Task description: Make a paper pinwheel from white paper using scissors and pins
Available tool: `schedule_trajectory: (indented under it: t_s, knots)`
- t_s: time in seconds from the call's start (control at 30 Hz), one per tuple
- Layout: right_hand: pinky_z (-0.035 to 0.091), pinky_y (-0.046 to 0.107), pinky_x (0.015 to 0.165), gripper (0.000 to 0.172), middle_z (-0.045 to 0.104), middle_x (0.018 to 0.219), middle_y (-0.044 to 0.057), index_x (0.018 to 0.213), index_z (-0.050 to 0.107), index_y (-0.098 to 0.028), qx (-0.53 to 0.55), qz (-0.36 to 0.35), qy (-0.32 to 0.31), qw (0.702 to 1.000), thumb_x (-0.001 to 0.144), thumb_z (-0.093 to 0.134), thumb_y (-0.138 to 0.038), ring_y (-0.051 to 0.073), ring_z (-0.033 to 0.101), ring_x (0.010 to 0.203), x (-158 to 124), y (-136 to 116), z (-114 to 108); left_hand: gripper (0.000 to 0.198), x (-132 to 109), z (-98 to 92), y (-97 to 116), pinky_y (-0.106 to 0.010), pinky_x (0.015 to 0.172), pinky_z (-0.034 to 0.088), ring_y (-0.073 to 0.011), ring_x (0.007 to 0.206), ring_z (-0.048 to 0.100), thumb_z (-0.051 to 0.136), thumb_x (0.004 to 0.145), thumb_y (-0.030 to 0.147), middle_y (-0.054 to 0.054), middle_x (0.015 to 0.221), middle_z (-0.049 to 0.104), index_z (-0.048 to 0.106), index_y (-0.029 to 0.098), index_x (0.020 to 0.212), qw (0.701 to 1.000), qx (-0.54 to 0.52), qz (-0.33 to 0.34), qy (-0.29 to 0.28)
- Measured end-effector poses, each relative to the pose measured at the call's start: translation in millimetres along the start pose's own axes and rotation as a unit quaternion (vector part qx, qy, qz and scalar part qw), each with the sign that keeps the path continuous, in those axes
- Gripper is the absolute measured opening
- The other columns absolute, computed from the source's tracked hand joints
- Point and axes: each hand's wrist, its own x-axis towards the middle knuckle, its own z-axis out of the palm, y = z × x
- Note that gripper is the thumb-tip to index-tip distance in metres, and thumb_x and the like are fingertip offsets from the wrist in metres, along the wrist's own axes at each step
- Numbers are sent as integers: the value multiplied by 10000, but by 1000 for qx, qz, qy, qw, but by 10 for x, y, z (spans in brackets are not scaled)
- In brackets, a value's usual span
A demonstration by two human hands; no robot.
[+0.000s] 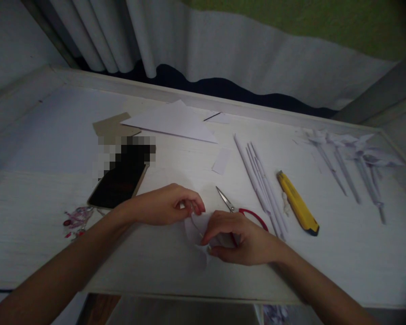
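A small white piece of paper (pixel 195 227) lies on the white table (pixel 37 225) between my two hands. My left hand (pixel 165 205) has its fingers curled and pinches the paper's upper edge. My right hand (pixel 243 237) is closed on the paper's lower right part, thumb and fingers pressing it. Red-handled scissors (pixel 238 210) lie just behind my right hand, blades pointing up-left, handles partly hidden by it.
A dark phone (pixel 118 185) lies left of my hands, with brown card (pixel 113 126) and white sheets (pixel 176 122) behind. Rolled paper sticks (pixel 262 183), a yellow utility knife (pixel 297 203) and paper pinwheels (pixel 352 158) lie to the right. Curtains hang behind the table.
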Motion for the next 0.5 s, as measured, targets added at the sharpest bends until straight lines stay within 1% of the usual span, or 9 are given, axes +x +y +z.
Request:
schedule_trajectory:
  t_s: [0.1,0.17,0.23,0.4,0.5]
  knots:
    - [424,284,733,185,610,835,58,903,589,-151,6,-6,-1,1000,720,566,-161,126,540,793,-5,-5,-4,281,-24,-56,-3,-204,689,390,-113,802,540,409,765,46,-20,915,609,578,178,947,998,53,26,-1]
    - [423,291,739,185,609,833,63,905,589,-147,8,-13,0,1000,722,567,-163,129,539,800,-8,-10,-4,297,-27,-91,-25,-229,782,369,-127,885,516,413,766,33,-31,958,590,574,183,965,997,64,50,-16]
    - [425,297,733,182,609,826,67,906,589,-147,12,-22,5,1000,726,564,-166,131,538,796,-10,-17,-3,288,-19,-113,-51,-248,839,343,-139,931,495,442,758,33,-38,966,580,581,189,956,994,69,74,-29]
    - [428,306,734,174,612,827,65,905,587,-157,17,-31,10,999,734,554,-165,134,541,798,-9,-33,-9,250,13,-115,-65,-253,824,355,-149,899,494,481,770,80,-45,934,591,611,214,937,990,66,111,-57]
    - [425,300,748,182,615,838,63,908,588,-158,14,-28,4,1000,729,558,-160,133,542,811,-7,-38,-17,227,13,-113,-61,-231,789,377,-138,872,512,477,790,117,-45,918,596,631,226,916,990,39,115,-64]
